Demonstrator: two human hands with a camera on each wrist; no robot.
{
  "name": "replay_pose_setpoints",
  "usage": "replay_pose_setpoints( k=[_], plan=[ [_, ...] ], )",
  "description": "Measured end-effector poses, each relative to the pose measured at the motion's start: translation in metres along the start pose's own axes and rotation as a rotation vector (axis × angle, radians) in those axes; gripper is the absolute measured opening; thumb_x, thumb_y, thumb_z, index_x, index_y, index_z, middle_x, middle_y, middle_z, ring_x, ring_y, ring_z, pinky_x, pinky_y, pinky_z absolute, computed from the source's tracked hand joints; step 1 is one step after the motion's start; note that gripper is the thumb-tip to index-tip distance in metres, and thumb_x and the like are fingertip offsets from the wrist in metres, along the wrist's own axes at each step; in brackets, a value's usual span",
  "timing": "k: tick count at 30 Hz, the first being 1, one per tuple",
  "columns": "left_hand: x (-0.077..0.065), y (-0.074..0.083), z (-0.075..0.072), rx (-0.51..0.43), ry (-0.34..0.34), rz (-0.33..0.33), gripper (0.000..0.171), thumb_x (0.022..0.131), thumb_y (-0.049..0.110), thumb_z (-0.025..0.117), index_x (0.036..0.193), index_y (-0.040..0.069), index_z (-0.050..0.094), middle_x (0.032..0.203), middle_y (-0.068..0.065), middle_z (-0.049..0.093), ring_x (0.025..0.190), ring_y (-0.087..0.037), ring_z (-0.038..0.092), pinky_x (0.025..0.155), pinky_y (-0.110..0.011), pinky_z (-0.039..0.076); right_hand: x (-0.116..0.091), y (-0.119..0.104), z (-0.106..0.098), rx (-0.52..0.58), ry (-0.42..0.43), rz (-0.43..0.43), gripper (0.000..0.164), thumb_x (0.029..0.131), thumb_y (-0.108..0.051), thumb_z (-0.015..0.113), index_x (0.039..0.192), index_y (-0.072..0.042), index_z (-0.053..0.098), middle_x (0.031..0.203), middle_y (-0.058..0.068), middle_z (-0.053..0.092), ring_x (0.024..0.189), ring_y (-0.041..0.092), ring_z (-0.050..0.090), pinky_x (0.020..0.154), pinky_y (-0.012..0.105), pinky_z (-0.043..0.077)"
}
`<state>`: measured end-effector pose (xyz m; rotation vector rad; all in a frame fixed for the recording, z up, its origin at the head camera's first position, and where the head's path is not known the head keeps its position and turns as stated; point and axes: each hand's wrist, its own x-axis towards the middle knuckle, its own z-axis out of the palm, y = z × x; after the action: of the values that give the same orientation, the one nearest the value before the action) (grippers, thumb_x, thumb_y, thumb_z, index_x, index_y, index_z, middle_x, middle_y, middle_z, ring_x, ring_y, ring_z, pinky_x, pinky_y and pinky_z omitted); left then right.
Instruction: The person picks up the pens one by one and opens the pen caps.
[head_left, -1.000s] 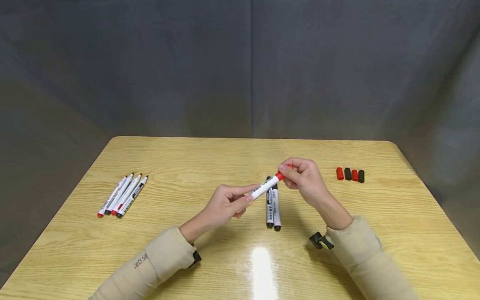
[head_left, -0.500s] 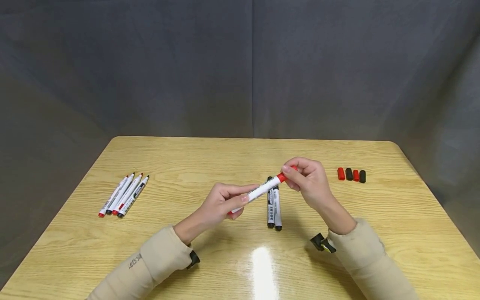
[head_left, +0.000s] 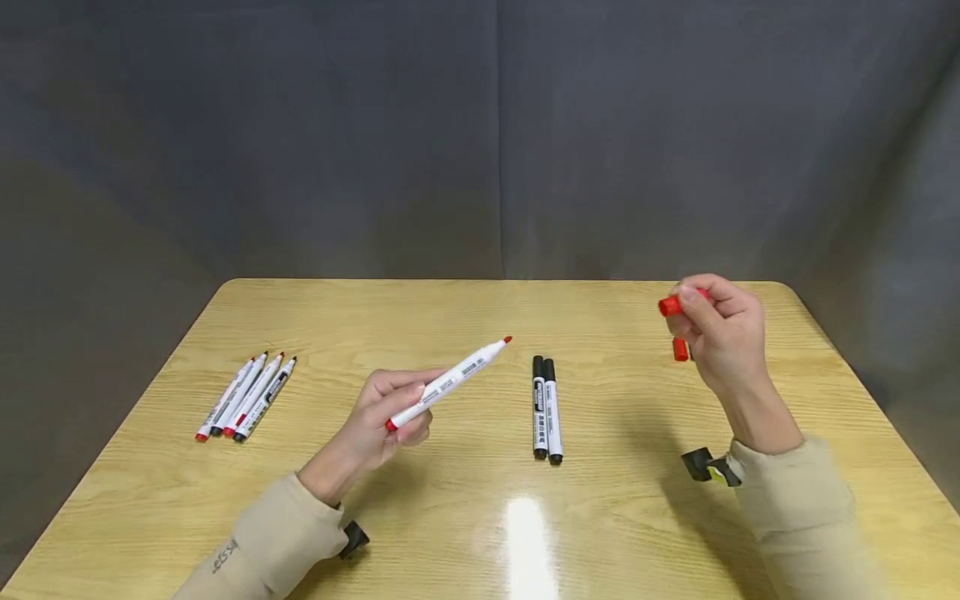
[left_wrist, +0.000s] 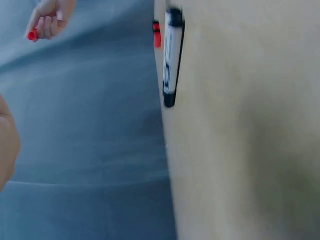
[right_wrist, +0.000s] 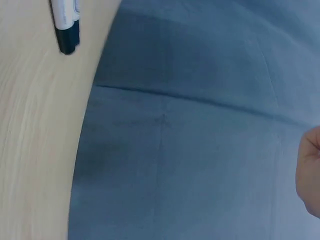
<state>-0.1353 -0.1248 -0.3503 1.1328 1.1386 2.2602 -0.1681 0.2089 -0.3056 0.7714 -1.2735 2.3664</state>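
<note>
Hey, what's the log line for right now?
left hand: holds uncapped red marker | right hand: holds red cap | table: two capped black markers, four uncapped markers

- Bare left hand (head_left: 382,414): thumb and fingers closed in a pinching grip, directed forward and rightward.
- Left forearm in a beige fabric sleeve (head_left: 273,529): slants in from the lower left.
- Bare right hand (head_left: 731,337): raised, farther forward, well apart from the left, thumb and fingers pinching.
- Right forearm in a beige fabric sleeve (head_left: 795,504): angles inward from the lower right.
</note>
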Motion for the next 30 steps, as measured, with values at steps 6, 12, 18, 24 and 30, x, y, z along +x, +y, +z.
replay_pose_setpoints(
  k=[6,12,18,24,30],
  plan=[
    [0.003,0.009,-0.002,0.081,0.032,-0.005,0.029,0.094,0.008,0.046,0.119,0.009,0.062,0.065,0.003,0.057,0.042,-0.01,0.029,0.036,-0.026,0.016,-0.002,-0.003,0.0,-0.105,-0.074,0.12,0.021,0.084,0.014,0.049,0.083,0.001,0.064,0.064,0.004,0.06,0.051,0.012,0.043,0.048,0.02,0.034],
    [-0.006,0.016,-0.005,0.069,0.074,0.006,0.029,0.094,0.008,0.048,0.119,0.008,0.062,0.057,0.002,0.052,0.042,-0.009,0.031,0.037,-0.027,0.015,-0.003,-0.005,-0.009,-0.094,-0.093,0.138,0.025,0.083,0.018,0.046,0.088,0.004,0.065,0.069,0.007,0.062,0.052,0.015,0.042,0.047,0.023,0.029],
    [-0.016,0.023,-0.01,0.096,0.102,0.021,0.03,0.094,0.005,0.046,0.121,0.005,0.06,0.054,0.0,0.048,0.042,-0.011,0.028,0.038,-0.028,0.015,-0.004,-0.009,-0.019,-0.052,-0.054,0.153,0.023,0.087,0.015,0.047,0.095,0.006,0.066,0.078,0.009,0.064,0.06,0.015,0.053,0.056,0.02,0.044],
    [-0.025,0.031,-0.014,0.126,0.124,0.032,0.031,0.095,0.003,0.043,0.122,0.004,0.059,0.052,-0.003,0.043,0.042,-0.013,0.026,0.039,-0.027,0.015,-0.006,-0.014,-0.026,-0.041,-0.03,0.146,0.021,0.088,0.011,0.049,0.102,0.008,0.065,0.084,0.01,0.065,0.065,0.016,0.057,0.066,0.021,0.048],
    [-0.032,0.04,-0.017,0.143,0.12,0.066,0.034,0.095,-0.001,0.038,0.123,0.001,0.057,0.051,-0.008,0.037,0.043,-0.015,0.025,0.039,-0.027,0.015,-0.009,-0.02,-0.031,-0.109,0.002,0.171,0.026,0.087,0.012,0.049,0.111,0.009,0.06,0.085,0.01,0.066,0.068,0.017,0.061,0.069,0.023,0.05]
  ],
)
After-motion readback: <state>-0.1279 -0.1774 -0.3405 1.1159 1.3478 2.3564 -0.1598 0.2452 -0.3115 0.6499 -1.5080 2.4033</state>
